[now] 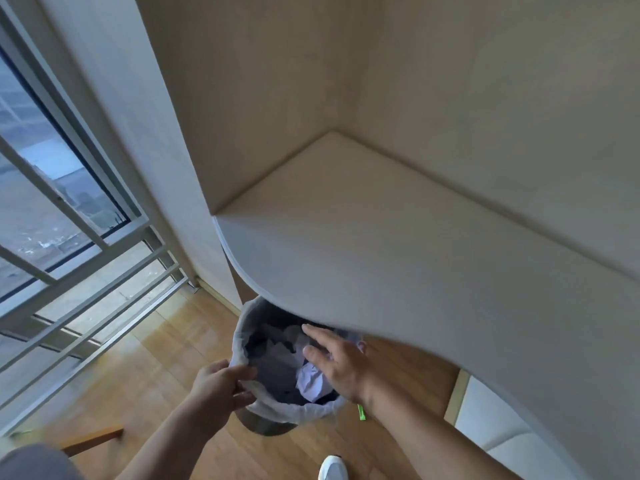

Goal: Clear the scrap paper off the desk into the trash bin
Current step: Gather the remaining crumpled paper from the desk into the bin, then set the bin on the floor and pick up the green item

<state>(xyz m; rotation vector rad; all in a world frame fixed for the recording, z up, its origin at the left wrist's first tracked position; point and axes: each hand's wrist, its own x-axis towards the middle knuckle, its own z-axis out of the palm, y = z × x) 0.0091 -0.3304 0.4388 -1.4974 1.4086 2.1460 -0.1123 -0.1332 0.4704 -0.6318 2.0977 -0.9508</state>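
Gripping the near left rim of the trash bin (242, 327), the left hand (221, 386) has its fingers curled over the white liner (266, 405), pinching liner and rim together. The right hand (341, 362) hangs over the right side of the bin's mouth, palm down, fingers spread and holding nothing. Just beneath that hand, inside the bin, lies crumpled scrap paper (311, 379), pale and creased, with more wads of it deeper in toward the far wall of the bin; a dark layer shows between the wads, though what it is cannot be told. The bin stands on the wooden floor (156, 358), its far side tucked under the front left corner of the desk (415, 254). The desk top is a pale surface running away to the right, closed in by beige wall panels at its back and left edges. A small green object (362, 412) shows on the floor beside the right wrist, too small to identify. A white shoe (333, 468) stands near the bottom edge of the view. To the left, a window (41, 188) with metal rails reaches down to the floor
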